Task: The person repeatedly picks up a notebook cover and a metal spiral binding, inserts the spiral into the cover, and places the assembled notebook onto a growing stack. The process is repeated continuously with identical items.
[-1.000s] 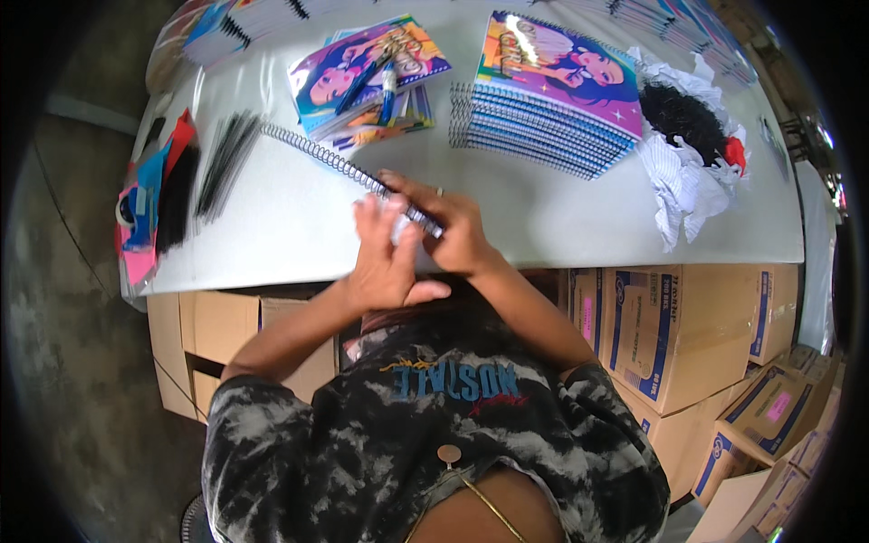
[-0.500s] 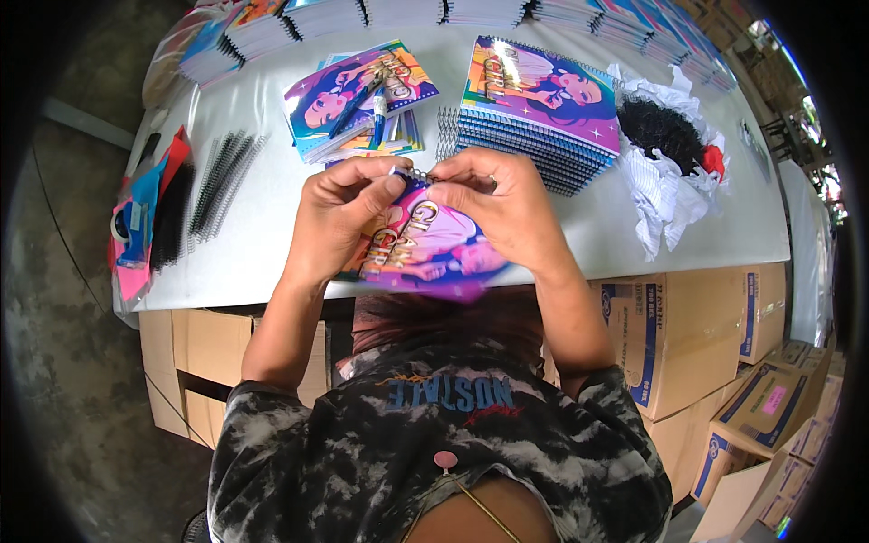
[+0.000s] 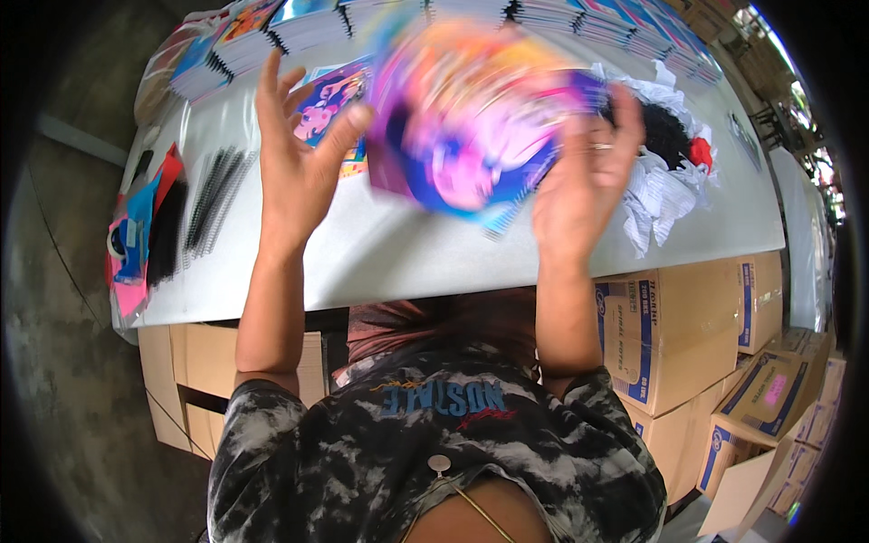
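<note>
A colourful spiral notebook (image 3: 462, 136), smeared by motion, is raised above the middle of the table. My right hand (image 3: 584, 176) grips its right edge, thumb over the cover; the finger outlines are blurred. To the left, my left hand (image 3: 303, 167) is open and holds nothing, fingers spread and thumb apart from the notebook. Behind that hand lies a small pile of notebooks with similar covers (image 3: 330, 95), partly covered by the hand and the raised notebook. The stack of bound notebooks at centre right is almost wholly hidden behind the raised one.
Black spiral coils (image 3: 215, 199) lie at the left beside red, pink and blue pieces (image 3: 136, 235) and tape. Crumpled white paper (image 3: 656, 204) holds a black tangle (image 3: 659, 131) at the right. Stacked notebooks (image 3: 308, 23) line the far edge; cardboard boxes (image 3: 679, 326) stand below the table.
The notebook has gone from the near table edge up and away, now in my right hand alone. My left hand has let go and moved left, opening.
</note>
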Demonstrator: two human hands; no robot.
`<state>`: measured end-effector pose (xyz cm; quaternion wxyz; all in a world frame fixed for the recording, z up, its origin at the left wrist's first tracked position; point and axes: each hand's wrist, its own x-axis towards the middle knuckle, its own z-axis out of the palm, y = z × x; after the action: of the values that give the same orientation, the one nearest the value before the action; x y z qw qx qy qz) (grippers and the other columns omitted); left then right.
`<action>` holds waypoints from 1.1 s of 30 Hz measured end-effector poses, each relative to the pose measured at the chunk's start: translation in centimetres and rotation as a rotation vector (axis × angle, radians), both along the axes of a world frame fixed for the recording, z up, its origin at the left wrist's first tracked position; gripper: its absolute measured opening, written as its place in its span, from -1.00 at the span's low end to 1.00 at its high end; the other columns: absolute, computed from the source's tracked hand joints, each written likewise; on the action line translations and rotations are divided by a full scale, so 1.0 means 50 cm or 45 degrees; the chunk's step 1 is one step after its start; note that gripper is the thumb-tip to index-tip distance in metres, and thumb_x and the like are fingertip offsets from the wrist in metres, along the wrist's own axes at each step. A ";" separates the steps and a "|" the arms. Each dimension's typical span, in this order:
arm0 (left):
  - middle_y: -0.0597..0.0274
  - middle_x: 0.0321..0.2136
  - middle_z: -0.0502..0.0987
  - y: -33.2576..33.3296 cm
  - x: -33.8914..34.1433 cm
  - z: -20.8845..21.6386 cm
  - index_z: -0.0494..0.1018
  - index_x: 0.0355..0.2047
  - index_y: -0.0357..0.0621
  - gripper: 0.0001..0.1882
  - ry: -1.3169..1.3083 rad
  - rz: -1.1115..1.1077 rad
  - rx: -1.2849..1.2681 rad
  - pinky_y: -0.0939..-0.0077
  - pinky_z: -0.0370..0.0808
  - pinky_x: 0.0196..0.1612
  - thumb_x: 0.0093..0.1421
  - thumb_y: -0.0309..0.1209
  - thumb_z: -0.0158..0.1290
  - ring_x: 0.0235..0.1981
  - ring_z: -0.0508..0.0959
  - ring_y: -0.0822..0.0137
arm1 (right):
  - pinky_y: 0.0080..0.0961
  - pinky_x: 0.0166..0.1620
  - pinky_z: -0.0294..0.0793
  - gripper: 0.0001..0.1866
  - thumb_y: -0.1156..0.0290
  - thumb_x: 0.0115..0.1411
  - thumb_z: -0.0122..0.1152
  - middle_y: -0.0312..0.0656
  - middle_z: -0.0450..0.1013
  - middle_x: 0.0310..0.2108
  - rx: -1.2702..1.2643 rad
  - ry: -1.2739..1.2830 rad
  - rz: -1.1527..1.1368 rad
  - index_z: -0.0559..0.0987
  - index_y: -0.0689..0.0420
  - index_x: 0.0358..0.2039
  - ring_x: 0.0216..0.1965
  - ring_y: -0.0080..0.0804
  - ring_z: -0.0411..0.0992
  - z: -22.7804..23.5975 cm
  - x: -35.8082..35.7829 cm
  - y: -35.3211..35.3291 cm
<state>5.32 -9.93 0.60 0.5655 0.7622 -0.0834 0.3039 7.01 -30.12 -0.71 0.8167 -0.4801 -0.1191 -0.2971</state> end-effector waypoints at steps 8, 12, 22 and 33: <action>0.13 -0.45 0.45 -0.159 0.152 -0.048 0.39 -0.28 -0.30 -0.77 0.071 0.099 0.050 0.46 0.41 -0.37 0.08 -0.42 0.04 -0.44 0.48 0.30 | -0.37 -0.07 0.28 -0.60 0.43 0.11 0.09 -0.03 0.27 -0.16 -0.788 0.392 -1.050 0.24 0.27 -0.07 -0.23 -0.27 0.28 -0.118 0.115 -0.117; 0.04 -0.44 0.42 -0.157 0.172 -0.165 0.45 -0.45 -0.23 -0.86 -0.214 0.499 0.577 0.30 0.38 -0.29 -0.02 -0.43 0.06 -0.37 0.43 0.14 | -0.30 0.02 0.20 -0.53 0.41 0.04 0.10 0.07 0.29 -0.14 -0.831 0.462 -0.931 0.25 0.31 -0.05 -0.17 -0.13 0.29 -0.207 0.132 -0.136; 0.14 -0.25 0.45 -0.044 0.112 -0.139 0.42 -0.22 -0.15 -0.68 -0.202 0.531 0.724 0.25 0.27 -0.12 -0.05 -0.43 0.06 -0.18 0.40 0.13 | -0.34 0.18 -0.01 -0.44 0.54 0.05 -0.01 0.05 0.17 0.09 -0.601 0.199 -0.658 0.16 0.32 0.09 0.11 -0.18 0.16 -0.191 0.079 -0.137; 0.13 -0.25 0.55 0.176 0.092 -0.130 0.44 -0.11 -0.05 -0.56 0.468 0.301 0.910 0.40 0.45 -0.19 -0.05 -0.33 0.16 -0.24 0.56 0.15 | -0.28 0.14 0.03 -0.55 0.56 0.08 0.00 0.04 0.24 0.01 -0.670 -0.236 -0.708 0.23 0.33 0.01 0.05 -0.17 0.19 -0.151 0.001 -0.032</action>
<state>9.94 -1.15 -5.90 0.2320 0.9564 0.0066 0.1776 7.07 -31.73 -8.27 0.5398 -0.6582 -0.1297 -0.5084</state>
